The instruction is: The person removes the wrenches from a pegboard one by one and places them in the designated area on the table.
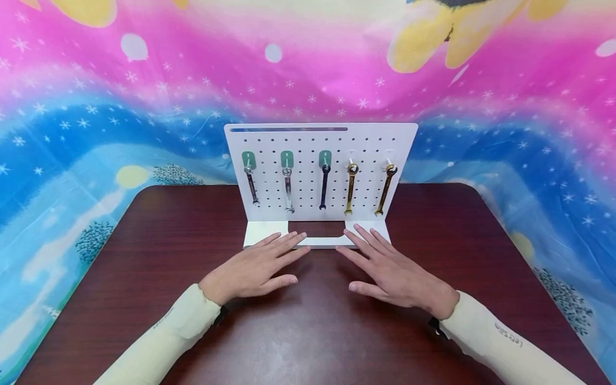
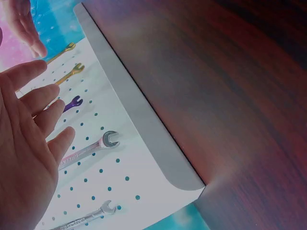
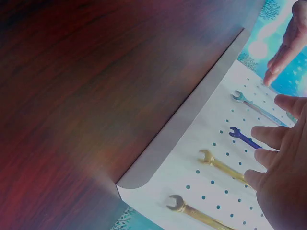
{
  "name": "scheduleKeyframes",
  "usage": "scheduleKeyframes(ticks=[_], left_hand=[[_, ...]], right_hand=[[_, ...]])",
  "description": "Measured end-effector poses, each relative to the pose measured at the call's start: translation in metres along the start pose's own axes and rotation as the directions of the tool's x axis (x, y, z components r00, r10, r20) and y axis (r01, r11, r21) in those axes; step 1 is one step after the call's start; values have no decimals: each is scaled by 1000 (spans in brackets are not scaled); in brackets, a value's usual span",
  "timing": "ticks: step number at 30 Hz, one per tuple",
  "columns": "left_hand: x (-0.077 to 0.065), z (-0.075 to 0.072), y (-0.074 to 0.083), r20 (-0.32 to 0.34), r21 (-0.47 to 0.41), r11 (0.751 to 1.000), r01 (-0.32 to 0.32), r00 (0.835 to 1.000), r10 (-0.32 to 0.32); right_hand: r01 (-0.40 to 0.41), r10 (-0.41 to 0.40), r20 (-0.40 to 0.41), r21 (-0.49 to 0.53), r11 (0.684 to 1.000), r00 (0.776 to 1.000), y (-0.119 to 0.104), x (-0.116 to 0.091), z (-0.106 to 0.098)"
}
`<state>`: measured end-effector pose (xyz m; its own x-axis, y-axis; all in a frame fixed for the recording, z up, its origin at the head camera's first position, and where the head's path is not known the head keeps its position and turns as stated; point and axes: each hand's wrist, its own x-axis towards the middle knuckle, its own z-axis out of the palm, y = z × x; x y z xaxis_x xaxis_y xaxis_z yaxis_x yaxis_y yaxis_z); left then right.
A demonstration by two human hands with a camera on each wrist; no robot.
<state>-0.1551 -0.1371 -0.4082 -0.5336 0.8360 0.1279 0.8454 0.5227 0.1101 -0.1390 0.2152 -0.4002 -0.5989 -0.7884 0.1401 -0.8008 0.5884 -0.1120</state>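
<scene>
My left hand (image 1: pixel 257 267) is spread palm down with straight fingers, its fingertips overlapping the front of the white pegboard stand (image 1: pixel 317 214) in the head view. Mirroring it, my right hand (image 1: pixel 394 272) also has its fingers straight and holds nothing. Several wrenches hang on pegs in a row: a small silver wrench (image 1: pixel 252 186) at the left, a larger silver wrench (image 1: pixel 288 190), a dark purple wrench (image 1: pixel 324 187) in the middle, a gold wrench (image 1: pixel 350 190) and another gold wrench (image 1: pixel 385 190) at the right. The left wrist view shows their open jaws pointing toward the base.
The stand's base plate (image 1: pixel 266 232) sits on a dark reddish-brown table (image 1: pixel 168 240). Green backings (image 1: pixel 287 155) sit behind the three left pegs. A colourful patterned cloth (image 1: pixel 308 75) hangs behind and beside the table.
</scene>
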Motion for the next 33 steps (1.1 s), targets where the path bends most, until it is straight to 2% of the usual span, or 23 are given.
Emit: scheduleKeyframes(ticks=[21,28,33], left_hand=[[-4,-13,3,-58,80,997,-1,998,5],[-9,-16,-1,-115,76,997,24,993,-15],[-15,-21,-3,-123,39,996,84,989,-79]], right_hand=[[-61,61,7,-4,998,998,1,2,-5],[-52,50,-66,-25,998,997,5,3,-7],[-45,41,-148,-24,999,988,10,4,-11]])
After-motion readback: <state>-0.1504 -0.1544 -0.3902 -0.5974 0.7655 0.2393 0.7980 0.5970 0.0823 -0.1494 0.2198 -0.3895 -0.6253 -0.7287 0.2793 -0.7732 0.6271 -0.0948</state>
